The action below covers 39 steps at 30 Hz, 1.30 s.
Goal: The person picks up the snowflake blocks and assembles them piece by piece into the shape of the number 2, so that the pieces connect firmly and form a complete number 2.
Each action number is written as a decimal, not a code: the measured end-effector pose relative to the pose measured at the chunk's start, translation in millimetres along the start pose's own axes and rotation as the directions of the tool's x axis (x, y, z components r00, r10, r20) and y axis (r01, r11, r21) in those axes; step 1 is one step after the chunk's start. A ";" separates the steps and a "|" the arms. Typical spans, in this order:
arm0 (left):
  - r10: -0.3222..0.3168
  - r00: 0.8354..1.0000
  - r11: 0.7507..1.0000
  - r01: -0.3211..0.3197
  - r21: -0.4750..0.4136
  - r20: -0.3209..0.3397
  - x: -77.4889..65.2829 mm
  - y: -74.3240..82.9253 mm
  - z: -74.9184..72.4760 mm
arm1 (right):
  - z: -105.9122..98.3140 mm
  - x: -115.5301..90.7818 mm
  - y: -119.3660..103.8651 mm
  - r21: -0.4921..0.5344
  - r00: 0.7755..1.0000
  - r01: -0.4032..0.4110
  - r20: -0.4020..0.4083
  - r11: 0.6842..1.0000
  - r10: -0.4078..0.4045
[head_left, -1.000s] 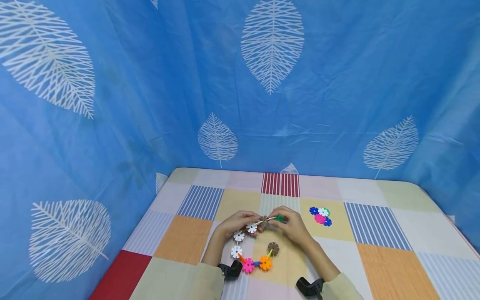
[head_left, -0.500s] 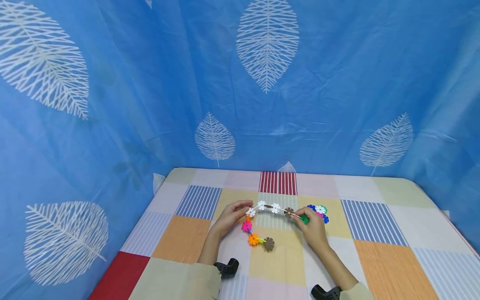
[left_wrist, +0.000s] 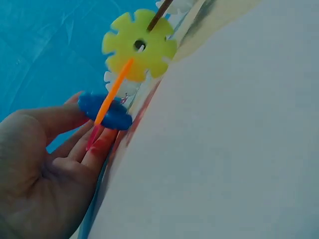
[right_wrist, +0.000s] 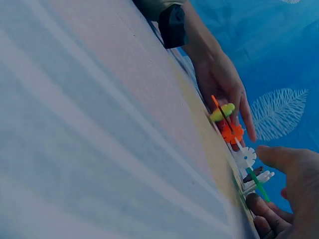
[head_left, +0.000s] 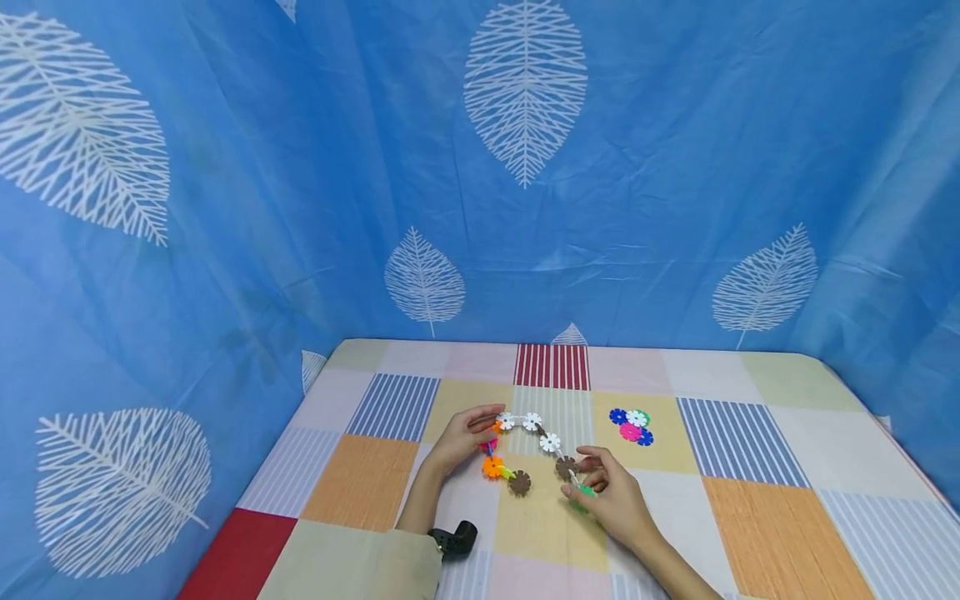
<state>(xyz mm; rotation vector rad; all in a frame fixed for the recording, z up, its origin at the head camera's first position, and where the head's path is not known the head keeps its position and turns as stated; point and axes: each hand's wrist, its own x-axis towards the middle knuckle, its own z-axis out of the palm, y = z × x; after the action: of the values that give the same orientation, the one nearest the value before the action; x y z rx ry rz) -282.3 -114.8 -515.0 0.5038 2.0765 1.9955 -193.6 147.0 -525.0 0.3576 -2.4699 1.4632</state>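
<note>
Patchwork tblcloth [head_left: 795, 442], blue curtain [head_left: 652, 167]. L hand [head_left: 456, 443] pinches chain [head_left: 532, 422]; R hand [head_left: 613, 498] half-spread by it.

Open-ended curved chain of interlocked notched discs [head_left: 550, 442], white, brown, orange, yellow and green, over patchwork cloth [head_left: 551, 529]

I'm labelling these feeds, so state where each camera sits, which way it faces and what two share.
Head: on the head, facing forward and down at the cloth and disc chain; left hand, right hand and left sleeve show.
Left wrist: on that wrist, facing past the left hand at the yellow disc and blue disc.
Right wrist: on that wrist, facing across the cloth; right hand at the edge, left hand beyond.
Shared by head and right wrist: both hands, the chain.
</note>
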 end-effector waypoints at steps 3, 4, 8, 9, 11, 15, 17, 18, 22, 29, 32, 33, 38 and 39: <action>0.012 0.999 1.000 -0.013 -0.012 -0.034 -2.7 7.8 2.2 | -5.1 -0.2 0.2 0.019 0.987 0.045 0.156 0.999 -0.047; 0.020 0.999 1.000 -0.021 -0.016 -0.049 -4.0 11.2 3.2 | -7.2 -0.1 1.2 0.026 0.974 0.074 0.214 0.997 -0.078; 0.051 0.990 0.999 -0.049 0.017 -0.134 -8.3 23.8 7.8 | -12.9 0.3 5.5 0.063 0.903 0.208 0.372 0.976 -0.217; 0.052 0.987 0.998 -0.047 0.033 -0.153 -8.5 25.1 8.6 | -13.2 0.3 6.0 0.066 0.893 0.235 0.380 0.970 -0.242; 0.053 0.982 0.997 -0.041 0.068 -0.183 -7.8 25.7 10.5 | -12.9 -0.2 7.1 0.067 0.887 0.276 0.366 0.959 -0.281; 0.032 0.977 0.997 -0.017 0.071 -0.212 -1.4 14.1 9.0 | -10.6 -1.1 5.6 0.044 0.920 0.281 0.271 0.959 -0.282; 0.027 0.977 0.999 -0.017 0.048 -0.211 1.9 6.3 7.3 | -9.4 -1.7 4.2 0.026 0.945 0.249 0.210 0.968 -0.249; 0.021 0.979 1.000 -0.016 0.027 -0.204 2.9 3.1 6.7 | -8.4 -2.2 3.7 0.019 0.955 0.236 0.182 0.972 -0.235; 0.023 0.990 1.000 -0.025 -0.014 -0.138 4.6 -3.1 7.5 | -2.6 -6.1 0.8 -0.009 0.976 0.181 0.127 0.983 -0.179; 0.024 0.997 0.999 -0.027 -0.037 -0.068 1.5 1.7 13.8 | 6.7 -13.7 -4.1 -0.100 0.962 0.243 0.154 0.965 -0.226; 0.020 0.997 0.999 -0.022 -0.032 -0.068 -1.1 7.6 16.4 | 8.0 -15.7 -3.9 -0.154 0.957 0.277 0.138 0.948 -0.257; 0.013 0.998 0.999 -0.015 -0.029 -0.067 -2.1 10.4 17.2 | 8.7 -16.3 -4.0 -0.175 0.954 0.290 0.132 0.941 -0.270; 0.004 0.998 1.000 -0.003 0.007 -0.070 -5.6 18.3 19.5 | 13.9 -19.0 -6.0 -0.294 0.945 0.326 0.109 0.898 -0.308; 0.005 0.998 1.000 -0.004 0.017 -0.069 -6.2 19.9 19.9 | 14.5 -19.0 -6.4 -0.310 0.944 0.329 0.104 0.892 -0.312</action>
<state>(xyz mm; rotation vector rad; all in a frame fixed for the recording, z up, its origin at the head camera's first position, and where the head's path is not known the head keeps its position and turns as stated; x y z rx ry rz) -267.1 -98.5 -496.7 0.4496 2.1354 2.0274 -174.9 132.7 -532.8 0.7023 -2.4833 0.9089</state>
